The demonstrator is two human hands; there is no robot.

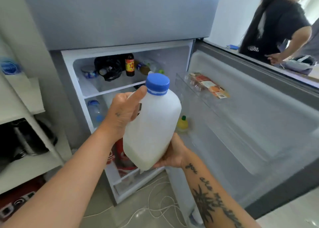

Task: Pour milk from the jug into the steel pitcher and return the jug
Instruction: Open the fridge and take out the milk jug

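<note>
Jug point(151, 124), blue-capped, held at frame centre before the open fridge point(120, 20). Left hand point(123, 114) grips its handle; right hand point(174, 152) supports its base from below, fingers hidden, curl cannot be told.

White jug point(151, 124) — blue cap on, tilted, low milk.

Both forearms bare down to the bottom edge of the frame. Left hand point(120, 117), centre of frame: one small dark tattoo mark on its back. Right forearm point(207, 189), lower right: dark script lettering running from the wrist, then a spiky, leaf-like black design beside more script.
</note>
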